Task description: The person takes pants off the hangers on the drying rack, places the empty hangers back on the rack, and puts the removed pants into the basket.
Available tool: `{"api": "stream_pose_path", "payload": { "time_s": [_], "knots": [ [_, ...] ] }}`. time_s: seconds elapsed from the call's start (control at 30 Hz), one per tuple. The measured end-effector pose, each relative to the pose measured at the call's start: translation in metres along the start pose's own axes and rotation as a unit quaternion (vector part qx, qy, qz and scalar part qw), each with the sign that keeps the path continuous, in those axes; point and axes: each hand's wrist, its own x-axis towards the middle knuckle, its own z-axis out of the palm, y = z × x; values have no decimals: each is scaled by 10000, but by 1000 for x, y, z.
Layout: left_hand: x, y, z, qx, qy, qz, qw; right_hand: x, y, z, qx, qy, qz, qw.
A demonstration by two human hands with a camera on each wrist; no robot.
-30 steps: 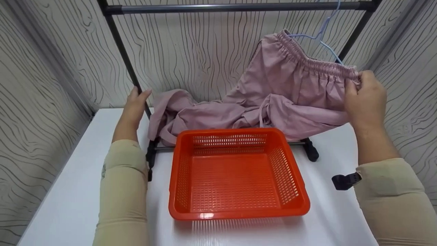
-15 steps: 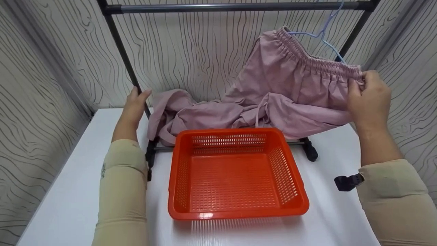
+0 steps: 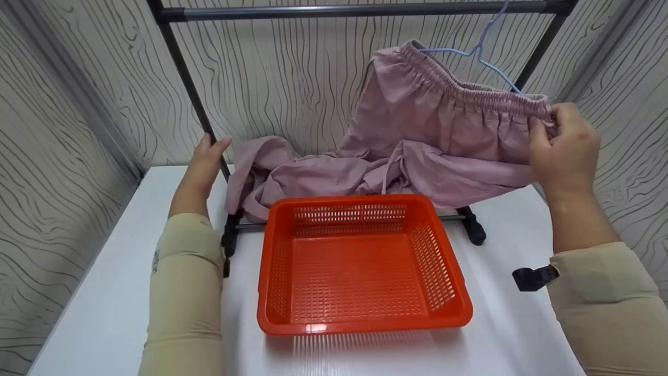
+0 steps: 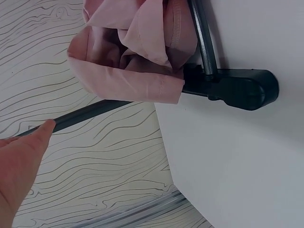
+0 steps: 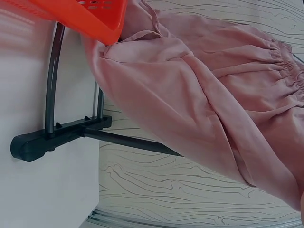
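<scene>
A pair of dusty pink trousers (image 3: 449,115) hangs tilted from a light blue wire hanger (image 3: 477,49) at the right end of the clothes rack (image 3: 355,10). My right hand (image 3: 566,143) pinches the right end of their elastic waistband, thumb in front. The hanger's arms go into the waist; their ends are hidden in the cloth. The legs lie bunched leftward behind the red basket (image 3: 365,329), and one leg opening shows in the left wrist view. My left hand (image 3: 201,164) holds the rack's left post between thumb and fingers.
The shallow perforated basket stands in front of the rack on a white table (image 3: 104,292). The rack's black feet (image 4: 242,88) rest on the table. Patterned panels (image 3: 292,83) rise behind and at both sides.
The hanger and the left end of the waistband have shifted left and slightly up. My right hand has moved slightly right and up with the waistband's end. The left hand stays on the post.
</scene>
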Motion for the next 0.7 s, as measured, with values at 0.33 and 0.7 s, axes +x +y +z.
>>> {"api": "stream_pose_path", "payload": {
  "time_s": [0.33,0.7],
  "knots": [
    [-3,0,0,-80,-117,-183,9997,-2,-11,4,466,303,-707,9960],
    [-5,-2,-1,-44,-229,-350,9991,-9,-24,11,819,397,-1420,9857]
  ]
}}
